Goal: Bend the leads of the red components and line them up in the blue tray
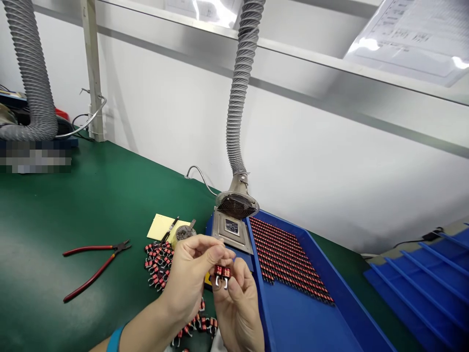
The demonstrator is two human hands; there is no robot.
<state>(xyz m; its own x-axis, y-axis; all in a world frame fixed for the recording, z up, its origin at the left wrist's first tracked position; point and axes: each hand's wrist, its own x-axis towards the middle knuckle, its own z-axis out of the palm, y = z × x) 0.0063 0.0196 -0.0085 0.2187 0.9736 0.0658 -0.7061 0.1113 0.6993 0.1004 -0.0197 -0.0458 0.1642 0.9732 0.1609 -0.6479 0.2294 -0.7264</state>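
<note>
Two small red-and-black wound components (222, 272) with bent silvery metal legs sit side by side in the fingers of my right hand (240, 308), which is closed on them. Just above them, my left hand (190, 274) is closed in a pinch, its thumb pressed to its fingers. What lies inside that pinch is hidden. A loose pile of the same red components (159, 264) lies to the left of my left hand. More loose components (200, 323) are scattered below, between my wrists.
Behind my hands is a solder pot (240, 237) under an extraction hood (238, 205) on a grey hose. Rows of components (289, 259) fill the far part of a blue tray (311, 322). Red-handled pliers (115, 249), yellow paper (157, 226) and a small round container (183, 232) lie left.
</note>
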